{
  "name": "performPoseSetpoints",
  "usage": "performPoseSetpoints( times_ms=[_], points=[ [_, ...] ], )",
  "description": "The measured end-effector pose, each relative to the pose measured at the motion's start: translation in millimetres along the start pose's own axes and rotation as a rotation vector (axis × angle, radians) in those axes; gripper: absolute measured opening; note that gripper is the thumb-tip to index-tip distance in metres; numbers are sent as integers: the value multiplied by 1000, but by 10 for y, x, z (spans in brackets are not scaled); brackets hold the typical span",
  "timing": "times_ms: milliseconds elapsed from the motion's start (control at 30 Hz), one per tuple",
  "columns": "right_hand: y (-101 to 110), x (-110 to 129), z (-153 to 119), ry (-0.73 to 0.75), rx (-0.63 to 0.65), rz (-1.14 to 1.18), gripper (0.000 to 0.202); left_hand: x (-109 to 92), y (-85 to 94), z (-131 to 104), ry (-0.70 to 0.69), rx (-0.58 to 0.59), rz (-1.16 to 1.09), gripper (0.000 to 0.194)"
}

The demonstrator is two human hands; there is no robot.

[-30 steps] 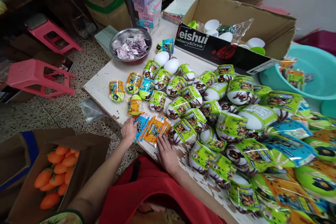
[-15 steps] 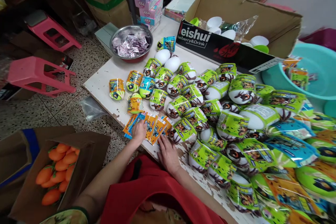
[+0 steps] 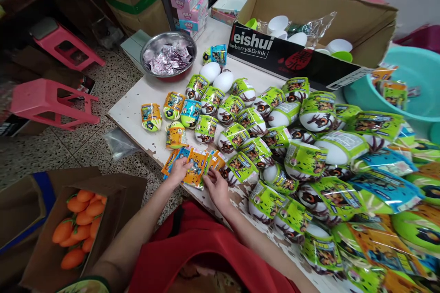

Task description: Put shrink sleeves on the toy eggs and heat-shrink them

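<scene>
- Gripping the orange packet [image 3: 195,165] by its left part, between thumb and fingers of the left hand [image 3: 179,170], right at the near edge of the counter [image 3: 130,110].
- Pinching a green strip [image 3: 207,161] beside the packet's right side, with thumb and fingertips of the right hand [image 3: 217,187].
- Leaving bare counter along the left edge and around the metal bowl [image 3: 172,76], but little room right of the right hand, with green-wrapped eggs [image 3: 239,169] crowding close.
- Counting three orange-wrapped eggs [image 3: 151,116] and one blue-wrapped egg [image 3: 190,113] grouped at the left, two white egg ends [image 3: 210,73] side by side behind, one metal bowl of purple sachets [image 3: 167,58], one lettered carton [image 3: 266,50], one turquoise tub [image 3: 424,78] and two pink stools [image 3: 41,98] on the floor.
- Defying an exact count: fanned packets [image 3: 170,160] partly covered by the left hand, and orange pieces [image 3: 73,258] heaped in a lower-left box.
- Running out of view at the right: more wrapped eggs, overlapping, and part of the tub.
- Unable to tell whether the green strip belongs to a separate packet.
</scene>
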State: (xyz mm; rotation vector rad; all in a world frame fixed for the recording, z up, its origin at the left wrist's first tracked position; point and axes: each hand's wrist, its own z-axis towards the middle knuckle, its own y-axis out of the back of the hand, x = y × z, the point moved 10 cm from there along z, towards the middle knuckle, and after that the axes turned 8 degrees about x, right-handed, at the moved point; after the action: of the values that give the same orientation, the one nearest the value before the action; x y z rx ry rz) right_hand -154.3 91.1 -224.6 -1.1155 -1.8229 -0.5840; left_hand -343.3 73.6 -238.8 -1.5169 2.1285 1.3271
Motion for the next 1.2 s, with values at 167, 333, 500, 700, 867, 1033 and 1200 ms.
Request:
performPoseSetpoints(
  times_ms=[167,333,500,700,867,1033,1200],
  points=[
    [-71,-353,96,-190,-100,401,42,1,57,-43,-4,5,1,17],
    [-55,-462,29,-277,-136,463,43,59,450,-87,69,-202,141,12],
    [-44,-397,-83,-332,-159,530,40,-165,466,-268,1,-275,193,19],
    [-148,-322,-75,-329,-75,604,41,-351,38,-240,-78,-63,144,27],
    [-113,-386,-50,-316,-94,591,42,-249,76,-135,-63,-68,98,32],
    [-105,-502,-10,-331,-128,576,46,-100,259,-116,-23,-167,24,32],
    [-28,-477,56,-268,-243,531,48,13,405,-124,-30,-178,-93,26]
  ],
)
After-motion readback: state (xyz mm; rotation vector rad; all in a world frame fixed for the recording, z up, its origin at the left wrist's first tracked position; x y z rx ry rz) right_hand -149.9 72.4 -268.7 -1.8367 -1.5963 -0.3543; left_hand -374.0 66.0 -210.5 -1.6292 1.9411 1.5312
